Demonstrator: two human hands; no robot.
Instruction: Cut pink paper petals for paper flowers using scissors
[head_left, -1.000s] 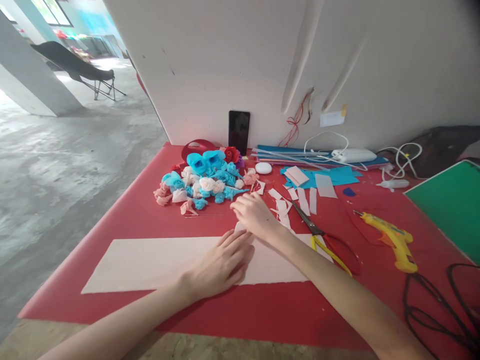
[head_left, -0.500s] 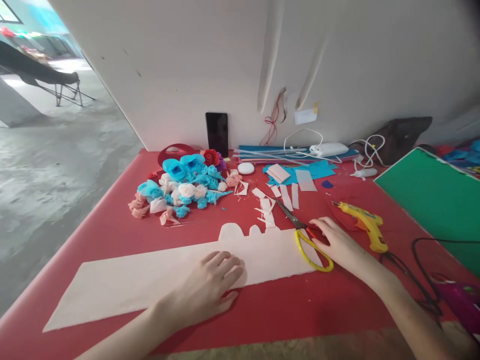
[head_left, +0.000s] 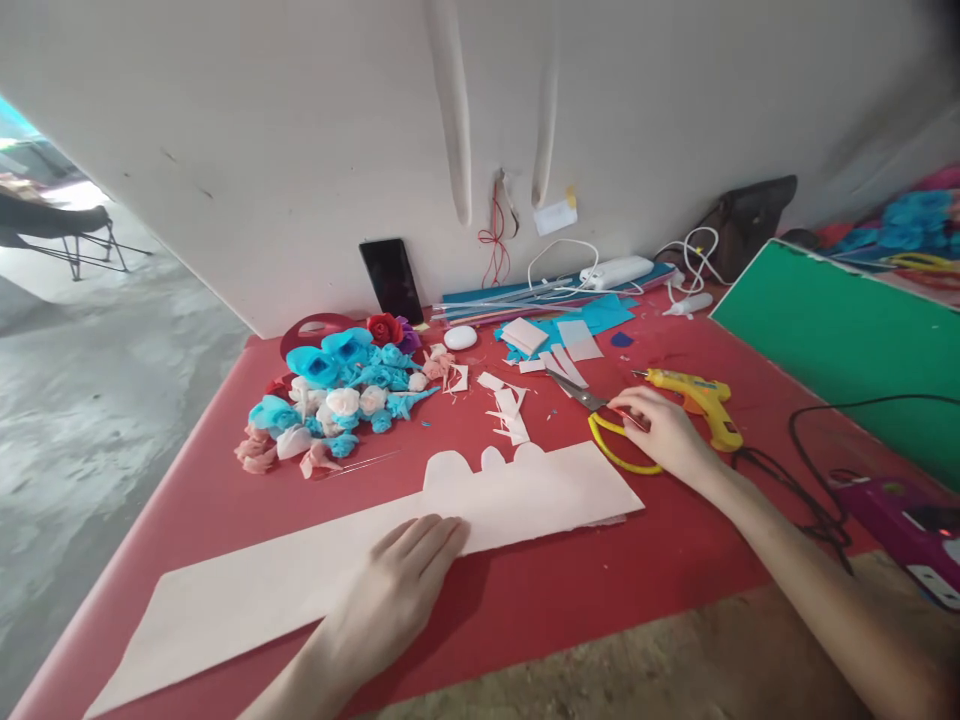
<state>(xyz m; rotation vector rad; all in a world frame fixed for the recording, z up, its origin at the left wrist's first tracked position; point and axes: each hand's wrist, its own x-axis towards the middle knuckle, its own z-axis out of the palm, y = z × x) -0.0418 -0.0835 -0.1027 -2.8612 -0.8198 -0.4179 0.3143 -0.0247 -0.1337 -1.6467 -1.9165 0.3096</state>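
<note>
A long strip of pale pink crepe paper point(head_left: 300, 575) lies across the red table, its far edge cut into rounded tabs. My left hand point(head_left: 405, 575) rests on the middle of the strip, fingers stretched out flat and close together. Just beyond the strip's right end, my right hand point(head_left: 664, 430) grips the scissors point(head_left: 592, 400) by the handle, fingers curled at its red part. The yellow loop hangs toward me, and the blades point away to the left. Small paper scraps point(head_left: 511, 415) lie near the blades.
Blue, white and pink paper flowers point(head_left: 337, 390) are heaped at left. A phone point(head_left: 391, 280) leans on the wall. To the right are a yellow glue gun point(head_left: 694, 395) with a black cord, a green board point(head_left: 847, 345) and a purple power strip point(head_left: 892, 525).
The scissors and my right hand have shifted off the strip's right end, farther from me. My left hand stays on the paper, its fingers straighter. The camera view has turned right.
</note>
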